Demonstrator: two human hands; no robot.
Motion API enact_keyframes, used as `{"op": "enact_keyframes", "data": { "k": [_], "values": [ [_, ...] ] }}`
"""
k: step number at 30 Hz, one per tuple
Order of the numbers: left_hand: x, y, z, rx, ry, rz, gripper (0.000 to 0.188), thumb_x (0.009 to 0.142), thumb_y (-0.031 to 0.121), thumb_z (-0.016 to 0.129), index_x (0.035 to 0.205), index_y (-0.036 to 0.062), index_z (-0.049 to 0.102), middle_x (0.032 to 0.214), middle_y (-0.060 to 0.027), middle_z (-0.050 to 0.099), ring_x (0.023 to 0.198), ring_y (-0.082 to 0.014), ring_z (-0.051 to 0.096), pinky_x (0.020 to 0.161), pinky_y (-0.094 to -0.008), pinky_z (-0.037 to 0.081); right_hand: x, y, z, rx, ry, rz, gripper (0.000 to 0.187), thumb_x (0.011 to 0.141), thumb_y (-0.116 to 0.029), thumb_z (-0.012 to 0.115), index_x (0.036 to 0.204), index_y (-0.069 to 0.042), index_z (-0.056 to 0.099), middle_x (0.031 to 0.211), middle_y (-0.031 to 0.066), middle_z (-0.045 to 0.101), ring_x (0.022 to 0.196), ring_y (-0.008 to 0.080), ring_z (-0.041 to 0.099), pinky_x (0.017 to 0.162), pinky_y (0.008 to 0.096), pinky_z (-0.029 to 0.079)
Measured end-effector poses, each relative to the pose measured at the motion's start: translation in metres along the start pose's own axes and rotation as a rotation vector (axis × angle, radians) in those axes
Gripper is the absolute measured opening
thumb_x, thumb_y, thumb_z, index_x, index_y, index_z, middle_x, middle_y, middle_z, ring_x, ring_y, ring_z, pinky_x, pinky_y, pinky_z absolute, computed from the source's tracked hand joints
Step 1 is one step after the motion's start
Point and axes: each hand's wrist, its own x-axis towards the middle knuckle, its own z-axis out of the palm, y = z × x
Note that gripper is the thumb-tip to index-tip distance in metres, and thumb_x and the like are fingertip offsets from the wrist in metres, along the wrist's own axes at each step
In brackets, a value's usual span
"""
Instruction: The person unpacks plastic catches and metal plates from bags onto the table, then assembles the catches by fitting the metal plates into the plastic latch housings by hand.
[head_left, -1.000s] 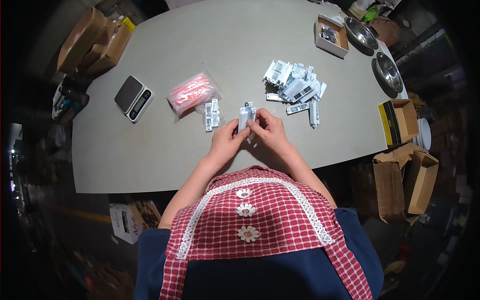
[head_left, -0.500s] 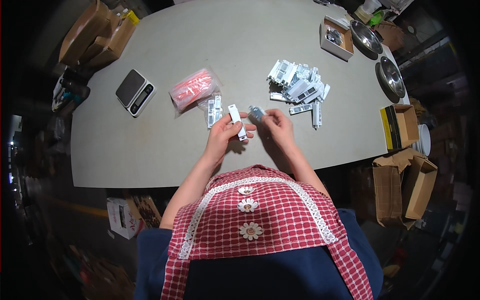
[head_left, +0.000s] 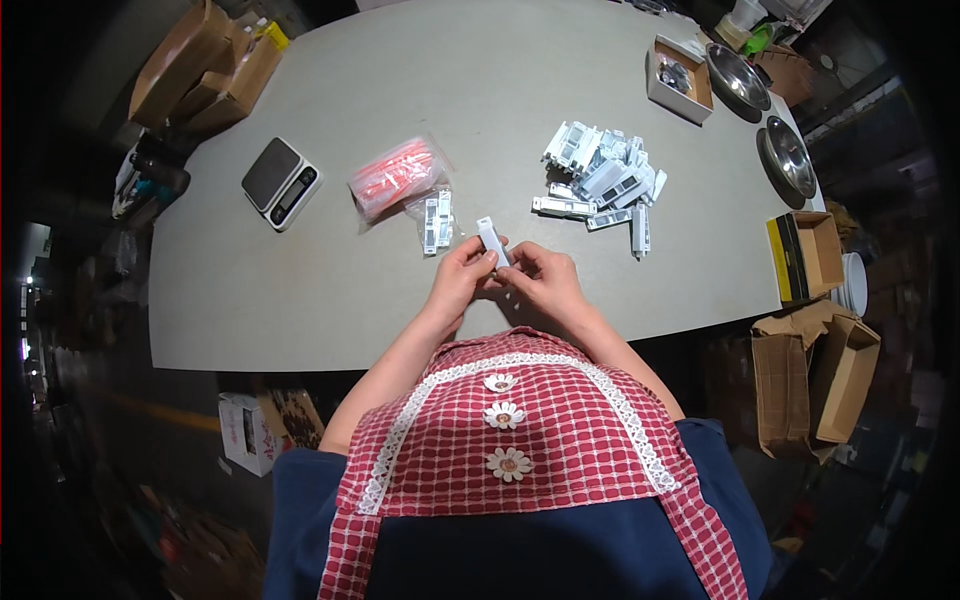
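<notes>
In front of my apron a slim white plastic piece point(head_left: 493, 242), long and rectangular, is held tilted above the table. My left hand point(head_left: 461, 278) is closed around it, thumb on its near face. Close by, my right hand point(head_left: 546, 282) pinches its lower end between thumb and fingers. Beyond the right hand lies a pile of similar white and grey slotted pieces point(head_left: 606, 180), with one strip point(head_left: 565, 207) on its near left side. Two more such pieces point(head_left: 437, 222) lie side by side near my left hand, by a clear plastic bag of pink-red items point(head_left: 397, 178).
A kitchen scale point(head_left: 281, 184) stands on the left of the grey table point(head_left: 330, 290). Cardboard boxes point(head_left: 205, 75) are at the far left. On the right are an open small-parts box point(head_left: 679, 80), two metal bowls point(head_left: 789, 157) and a black-yellow box point(head_left: 800, 256).
The grey slotted piece has left my right hand, and one more strip lies at the pile's near edge. My right hand has moved in to grip the white piece's lower end.
</notes>
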Motion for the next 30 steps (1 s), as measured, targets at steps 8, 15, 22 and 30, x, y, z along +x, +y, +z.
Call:
{"op": "enact_keyframes", "data": {
  "k": [8,15,22,30],
  "values": [
    [-0.006,0.005,-0.002,-0.025,-0.019,0.176,0.035,0.102,0.018,0.058,0.135,0.0036,0.062,0.103,-0.002,0.07,0.089,-0.0084,0.062,0.083,-0.0234,0.049,0.001,-0.013,0.003,0.016,0.072,-0.144,0.025,0.085,-0.022,0.082,0.093,-0.003,0.069,0.073,0.0072,0.072,0.063,0.0134,0.069,0.059,0.0277,0.052],
    [-0.011,0.012,-0.005,-0.113,-0.165,0.037,0.036,0.105,0.022,0.053,0.136,0.005,0.062,0.101,0.0007,0.069,0.082,-0.0036,0.058,0.068,-0.0185,0.041,-0.006,-0.024,-0.005,0.478,-0.095,0.114,0.02,0.086,-0.015,0.082,0.088,-0.003,0.066,0.072,-0.0021,0.067,0.065,0.004,0.061,0.058,0.0216,0.046],
    [-0.007,0.005,-0.004,-0.132,-0.083,0.088,0.038,0.106,0.023,0.052,0.138,0.0043,0.058,0.107,-0.0008,0.068,0.085,-0.0045,0.059,0.066,-0.0198,0.045,-0.004,-0.027,0.001,0.196,0.003,-0.047,0.023,0.089,-0.02,0.078,0.094,-0.001,0.066,0.072,0.0054,0.069,0.064,0.0109,0.065,0.059,0.0268,0.05],
    [-0.005,-0.015,-0.004,0.151,0.041,0.309,0.033,0.106,0.018,0.054,0.134,0.0026,0.062,0.105,0.0009,0.067,0.085,-0.0045,0.057,0.07,-0.0221,0.047,-0.003,-0.019,-0.003,0.126,-0.099,0.132,0.02,0.09,-0.02,0.074,0.093,-0.001,0.069,0.07,0.0105,0.07,0.063,0.0178,0.07,0.058,0.0321,0.052]
  ]
}}
